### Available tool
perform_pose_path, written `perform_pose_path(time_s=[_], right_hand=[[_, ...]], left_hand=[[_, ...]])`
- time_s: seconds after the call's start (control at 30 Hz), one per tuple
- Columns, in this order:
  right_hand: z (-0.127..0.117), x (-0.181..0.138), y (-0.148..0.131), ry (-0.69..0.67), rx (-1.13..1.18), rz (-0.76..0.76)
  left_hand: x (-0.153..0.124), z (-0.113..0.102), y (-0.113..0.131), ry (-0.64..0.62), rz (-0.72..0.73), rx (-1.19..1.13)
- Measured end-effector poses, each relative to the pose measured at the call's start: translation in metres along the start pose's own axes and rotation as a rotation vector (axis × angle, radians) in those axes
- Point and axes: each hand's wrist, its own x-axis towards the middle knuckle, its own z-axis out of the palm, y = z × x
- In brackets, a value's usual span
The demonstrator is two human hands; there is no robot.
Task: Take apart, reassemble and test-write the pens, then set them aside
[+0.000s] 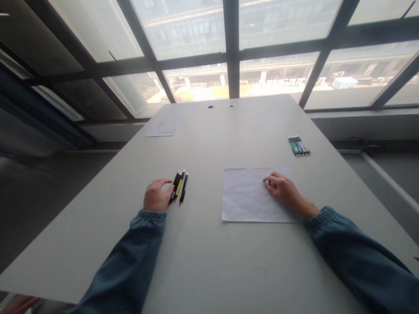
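1. Now, the left hand (157, 195) lies on the table (209, 261), just beside a small cluster of pens (179, 186). These are dark-bodied, one with a yellow barrel, and lie side by side with their tips pointing away from the person.
2. Its fingers are loosely curled, with the thumb and forefinger tips up against the nearest pen. I cannot tell whether they have pinched it or merely touch it. The pens all lie flat on the table, none lifted.
3. Over to the right hand (283, 189): it rests on the sheet of paper (245, 196), fingers bent and close together, tips pressing down near the sheet's far right part. That looks like a steadying hold that pins the sheet flat, and nothing is gripped.
4. The sheet lies square to the person, right of centre, well apart from the pen cluster.
5. Further off, a second bundle of pens (299, 145) with blue and green bodies lies near the table's right edge. Some loose papers (162, 127) sit at the far left, out of either hand's reach.
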Motion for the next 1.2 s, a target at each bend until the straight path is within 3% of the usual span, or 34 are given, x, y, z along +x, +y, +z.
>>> perform_pose_path(time_s=[0.2,0.57,0.77,0.87,0.97,1.07,1.2], right_hand=[[0.0,0.001,0.0,-0.006,0.001,0.005],[-0.001,0.001,-0.004,0.012,0.012,0.015],[-0.003,0.001,-0.006,0.008,0.01,0.018],[-0.004,0.002,-0.008,0.005,0.007,0.024],[-0.005,0.002,-0.008,0.01,0.012,0.022],[-0.005,0.002,-0.007,0.039,0.037,-0.006],[-0.008,0.001,-0.01,0.124,0.081,-0.077]], left_hand=[[-0.005,0.009,0.012,-0.026,0.072,-0.037],[-0.004,0.02,0.023,-0.02,0.005,0.1],[0.005,0.008,0.033,0.127,0.012,0.029],[0.007,-0.003,0.058,0.167,0.025,-0.126],[0.006,-0.007,0.095,0.036,-0.001,-0.399],[0.003,0.002,0.136,-0.124,-0.057,-0.707],[0.001,0.025,0.19,-0.267,-0.029,-1.05]])
